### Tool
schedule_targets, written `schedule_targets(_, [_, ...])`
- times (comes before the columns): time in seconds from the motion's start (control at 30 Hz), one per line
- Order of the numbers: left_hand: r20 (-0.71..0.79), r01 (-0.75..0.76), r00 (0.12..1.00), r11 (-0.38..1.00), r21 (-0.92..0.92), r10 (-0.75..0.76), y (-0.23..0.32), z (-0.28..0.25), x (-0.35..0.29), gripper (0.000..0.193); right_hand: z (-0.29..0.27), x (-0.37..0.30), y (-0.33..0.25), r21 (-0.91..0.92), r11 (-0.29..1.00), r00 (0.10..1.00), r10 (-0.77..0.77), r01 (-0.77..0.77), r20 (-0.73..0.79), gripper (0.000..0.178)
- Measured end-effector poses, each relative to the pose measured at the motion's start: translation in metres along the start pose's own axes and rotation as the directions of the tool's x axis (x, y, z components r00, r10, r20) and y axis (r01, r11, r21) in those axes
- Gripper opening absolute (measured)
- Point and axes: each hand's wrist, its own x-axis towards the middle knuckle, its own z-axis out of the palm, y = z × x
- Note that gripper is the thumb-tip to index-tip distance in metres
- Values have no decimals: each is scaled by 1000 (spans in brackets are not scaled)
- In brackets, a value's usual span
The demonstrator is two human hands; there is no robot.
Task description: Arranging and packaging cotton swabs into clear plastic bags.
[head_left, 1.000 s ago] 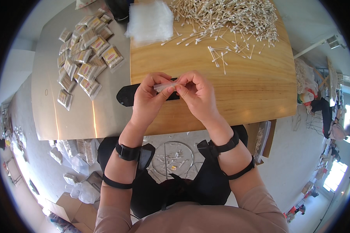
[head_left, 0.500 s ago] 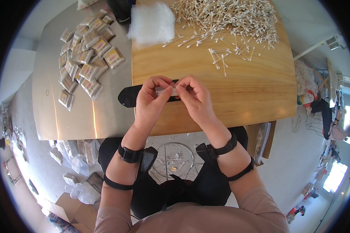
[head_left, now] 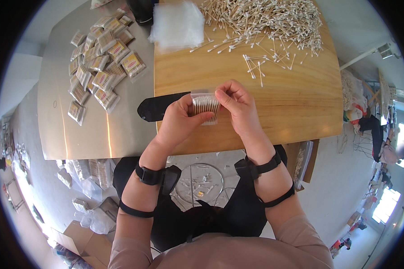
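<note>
A small clear plastic bag of cotton swabs (head_left: pixel 204 107) is held up over the table's near part, its row of swabs facing me. My left hand (head_left: pixel 177 120) grips it from the left, thumb across the lower front. At the bag's upper right corner, my right hand (head_left: pixel 240 107) has its thumb and fingers closed on the edge. A flat black strip (head_left: pixel 159 108) with a rounded end lies under and left of the bag, partly hidden by my left hand.
Filled swab packets (head_left: pixel 104 80) lie heaped on the metal tabletop at left. A stack of clear empty bags (head_left: pixel 177 27) sits at the back middle. Loose cotton swabs (head_left: pixel 274 24) are piled on the wooden board (head_left: pixel 283 103). A dark cylindrical object (head_left: pixel 140 11) stands at the back.
The bag, mostly hidden between my fingers before, now shows its swabs. My right hand has moved right to its upper corner; my left hand has shifted slightly right.
</note>
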Motion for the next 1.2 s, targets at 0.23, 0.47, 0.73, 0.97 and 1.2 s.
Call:
schedule_targets(0.23, [104, 52, 993, 998, -36, -48, -6, 2, -2, 37, -3, 4, -10, -341, 939, 995, 74, -45, 71, 9])
schedule_targets(0.47, [213, 100, 971, 994, 44, -107, -9, -1, 0, 45, -4, 7, -9, -275, 960, 992, 76, -45, 104, 9])
schedule_targets(0.73, [169, -29, 985, 996, 83, 15, -5, 0, 0, 48, -9, 10, 2, -296, 955, 999, -42, 32, -27, 9])
schedule_targets(0.97, [-133, -56, 991, 946, -320, 13, -5, -19, 8, 24, -9, 10, 5, -212, 976, 995, -72, 58, -62, 11])
schedule_targets(1.2, [-261, -271, 954, 789, -551, 146, -12, -15, 4, 26, 11, 2, 13, -122, 987, 990, 112, -102, 82, 4])
